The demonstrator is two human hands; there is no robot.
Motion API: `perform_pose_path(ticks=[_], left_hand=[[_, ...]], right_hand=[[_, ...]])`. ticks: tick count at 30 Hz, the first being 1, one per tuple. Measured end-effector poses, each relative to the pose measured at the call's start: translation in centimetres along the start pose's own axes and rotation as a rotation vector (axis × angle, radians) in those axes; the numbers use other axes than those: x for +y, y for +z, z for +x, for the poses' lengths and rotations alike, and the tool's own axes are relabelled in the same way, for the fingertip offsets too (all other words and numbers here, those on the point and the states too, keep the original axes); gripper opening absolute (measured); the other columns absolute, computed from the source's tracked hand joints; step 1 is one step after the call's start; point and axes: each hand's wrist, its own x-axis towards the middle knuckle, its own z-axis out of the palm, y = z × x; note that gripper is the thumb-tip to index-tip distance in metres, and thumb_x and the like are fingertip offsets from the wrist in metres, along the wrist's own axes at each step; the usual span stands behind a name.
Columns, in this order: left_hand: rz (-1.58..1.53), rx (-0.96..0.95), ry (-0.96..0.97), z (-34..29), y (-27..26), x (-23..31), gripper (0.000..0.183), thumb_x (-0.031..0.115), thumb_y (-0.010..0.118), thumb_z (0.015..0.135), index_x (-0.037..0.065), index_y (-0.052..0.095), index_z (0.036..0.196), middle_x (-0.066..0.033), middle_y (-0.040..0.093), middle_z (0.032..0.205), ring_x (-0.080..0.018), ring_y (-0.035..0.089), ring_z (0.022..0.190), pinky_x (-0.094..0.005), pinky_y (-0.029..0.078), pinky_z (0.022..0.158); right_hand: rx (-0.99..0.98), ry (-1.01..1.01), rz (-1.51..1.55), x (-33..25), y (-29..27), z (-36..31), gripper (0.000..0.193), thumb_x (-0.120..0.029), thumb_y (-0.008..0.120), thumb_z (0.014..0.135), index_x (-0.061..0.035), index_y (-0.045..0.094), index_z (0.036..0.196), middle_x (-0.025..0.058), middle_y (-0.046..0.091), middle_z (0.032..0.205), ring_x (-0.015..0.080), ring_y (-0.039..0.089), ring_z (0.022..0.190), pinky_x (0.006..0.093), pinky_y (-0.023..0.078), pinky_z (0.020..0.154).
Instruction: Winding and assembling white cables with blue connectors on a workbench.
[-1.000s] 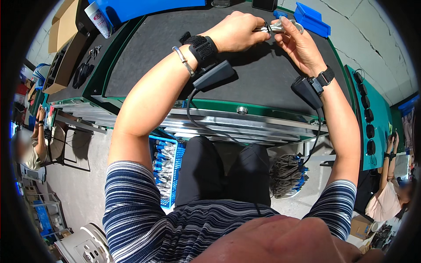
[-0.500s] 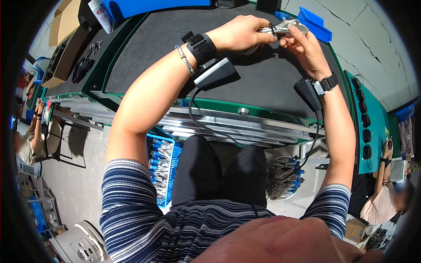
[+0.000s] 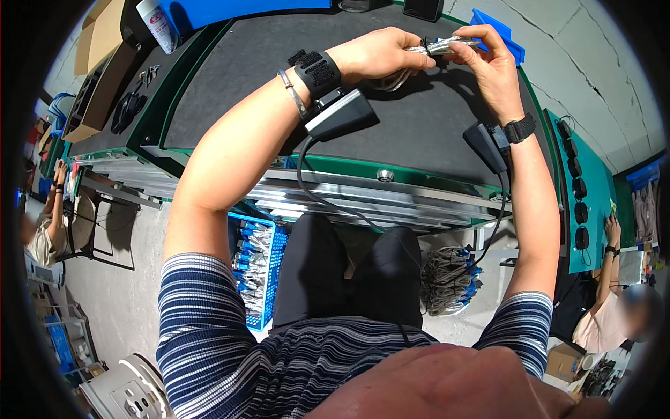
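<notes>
My left hand (image 3: pixel 380 54) and my right hand (image 3: pixel 488 59) meet above the far part of the black mat (image 3: pixel 230 91) on the green-edged workbench. Together they hold a small bundle of grey cable (image 3: pixel 447 47) with a clear wrap; its loops hang below my left fingers. The left hand grips one end, the right pinches the other between thumb and fingers. Each wrist carries a black strap with a black box and a lead.
A blue bin (image 3: pixel 499 31) sits beyond my right hand. A white spray can (image 3: pixel 157 24) and cardboard boxes (image 3: pixel 98 49) stand far left, with black tools (image 3: pixel 129 105) nearby. Under the bench are a blue crate of wrapped cables (image 3: pixel 255 269) and a heap of grey cables (image 3: pixel 447 279). Other people sit at both sides.
Both hands have stayed together on the cable bundle and shifted slightly away along the mat; my right fingers have changed their grip on the bundle's end.
</notes>
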Motion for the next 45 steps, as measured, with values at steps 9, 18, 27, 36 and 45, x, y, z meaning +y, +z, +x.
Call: perform_pose_path(ticks=[9, 18, 27, 36, 45], left_hand=[[-0.162, -0.046, -0.024, -0.2, -0.2, 0.3, 0.033, 0.037, 0.06, 0.093, 0.004, 0.062, 0.091, 0.0029, 0.055, 0.071, -0.0046, 0.051, 0.065, -0.0205, 0.039, 0.058], [-0.051, -0.011, 0.03, -0.4, -0.1, 0.5, 0.034, 0.038, 0.062, 0.091, 0.004, 0.062, 0.094, 0.0045, 0.051, 0.07, -0.0045, 0.045, 0.062, -0.022, 0.036, 0.055], [0.255, 0.119, 0.099, -0.3, -0.2, 0.8, 0.036, 0.038, 0.061, 0.092, 0.002, 0.062, 0.095, -0.0012, 0.051, 0.067, -0.0098, 0.047, 0.061, -0.0278, 0.038, 0.056], [0.437, 0.276, 0.203, 0.4, 0.4, 0.1, 0.035, 0.037, 0.061, 0.091, 0.002, 0.061, 0.097, -0.0069, 0.056, 0.068, -0.0175, 0.052, 0.061, -0.0337, 0.042, 0.06], [0.065, 0.147, 0.017, 0.3, -0.9, -0.3, 0.032, 0.036, 0.059, 0.093, 0.004, 0.064, 0.093, -0.0007, 0.055, 0.07, -0.0082, 0.05, 0.064, -0.026, 0.04, 0.058]], right_hand=[[-0.002, -0.048, -0.083, -1.1, 0.3, -0.2, 0.022, -0.013, 0.067, 0.088, -0.0068, 0.063, 0.109, 0.0022, 0.066, 0.09, 0.0104, 0.066, 0.08, 0.0222, 0.053, 0.071], [-0.009, 0.056, -0.016, -1.2, -0.1, -0.2, 0.018, -0.013, 0.065, 0.09, -0.0051, 0.064, 0.106, 0.0032, 0.067, 0.091, 0.0096, 0.066, 0.076, 0.0204, 0.054, 0.067], [-0.016, 0.013, -0.136, -1.5, 0.1, -0.1, 0.016, -0.015, 0.066, 0.09, -0.0034, 0.063, 0.1, 0.0028, 0.065, 0.089, 0.01, 0.066, 0.075, 0.0214, 0.055, 0.068], [-0.073, 0.098, -0.209, -1.9, -0.3, 0.0, 0.017, -0.021, 0.066, 0.09, -0.0047, 0.062, 0.095, 0.0003, 0.063, 0.076, 0.0062, 0.062, 0.068, 0.02, 0.049, 0.062], [0.091, 0.069, 0.099, -1.7, 0.9, -0.3, 0.024, -0.022, 0.059, 0.095, -0.0038, 0.062, 0.11, 0.0032, 0.064, 0.091, 0.0099, 0.064, 0.084, 0.0211, 0.051, 0.074]])
